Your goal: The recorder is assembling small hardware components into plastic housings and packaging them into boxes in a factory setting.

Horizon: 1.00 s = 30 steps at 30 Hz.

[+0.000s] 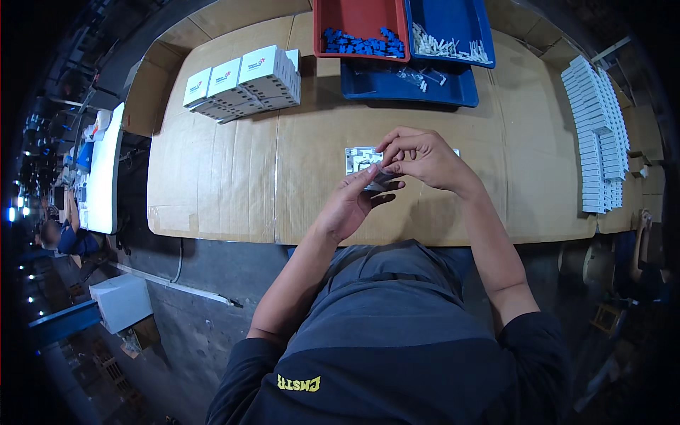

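Observation:
My left hand (348, 206) holds a small see-through piece that looks like a plastic bag (383, 177) between its thumb and fingers. Over the same piece, my right hand (423, 160) is closed in a pinch at its upper edge; its fingers partly hide what they grip. Just beyond my hands a white open box or tray with grey and white contents (360, 155) lies on the cardboard-covered table (312, 184). Its right part is behind my right hand, and a white corner shows past the wrist.
White boxes (241, 83) stand stacked at the far left. A red bin (361, 18) holds blue pieces; beside it a blue bin (450, 21) holds white sticks. Below, another blue tray (414, 92) contains clear bags. Many white boxes (595, 134) line the right edge.

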Each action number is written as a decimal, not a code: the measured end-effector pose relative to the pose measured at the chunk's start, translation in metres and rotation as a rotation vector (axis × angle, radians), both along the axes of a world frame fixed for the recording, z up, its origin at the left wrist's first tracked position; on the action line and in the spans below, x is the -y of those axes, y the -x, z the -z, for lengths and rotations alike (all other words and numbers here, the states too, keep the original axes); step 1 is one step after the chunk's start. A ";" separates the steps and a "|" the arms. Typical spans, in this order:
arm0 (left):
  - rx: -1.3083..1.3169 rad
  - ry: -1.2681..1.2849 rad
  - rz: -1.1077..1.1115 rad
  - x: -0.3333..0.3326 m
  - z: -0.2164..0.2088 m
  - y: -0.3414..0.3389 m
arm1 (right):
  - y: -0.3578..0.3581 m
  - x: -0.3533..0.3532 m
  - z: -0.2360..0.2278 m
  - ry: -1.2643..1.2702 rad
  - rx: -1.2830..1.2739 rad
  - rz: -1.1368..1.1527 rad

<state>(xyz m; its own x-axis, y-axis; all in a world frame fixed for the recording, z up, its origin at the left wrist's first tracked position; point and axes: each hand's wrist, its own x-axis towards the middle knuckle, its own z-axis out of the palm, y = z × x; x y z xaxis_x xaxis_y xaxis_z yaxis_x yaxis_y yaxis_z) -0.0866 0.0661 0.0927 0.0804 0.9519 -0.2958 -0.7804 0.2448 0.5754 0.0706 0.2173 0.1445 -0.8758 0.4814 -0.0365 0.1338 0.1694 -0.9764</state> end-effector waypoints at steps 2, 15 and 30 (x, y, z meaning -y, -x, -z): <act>-0.018 0.014 -0.007 0.001 0.001 0.002 | 0.002 -0.002 0.001 -0.029 0.051 -0.036; -0.536 -0.155 0.041 0.003 0.004 0.002 | -0.011 -0.007 0.001 -0.022 0.140 -0.070; -0.748 -0.030 -0.073 0.005 0.000 -0.005 | -0.014 0.007 0.005 0.128 0.108 0.026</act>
<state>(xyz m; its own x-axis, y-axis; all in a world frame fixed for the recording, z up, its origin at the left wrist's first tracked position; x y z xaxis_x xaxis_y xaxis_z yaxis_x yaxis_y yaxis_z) -0.0818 0.0615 0.0927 -0.1953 0.9556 -0.2207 -0.1918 0.1835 0.9641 0.0851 0.2101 0.1396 -0.8508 0.4890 -0.1923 0.2418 0.0395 -0.9695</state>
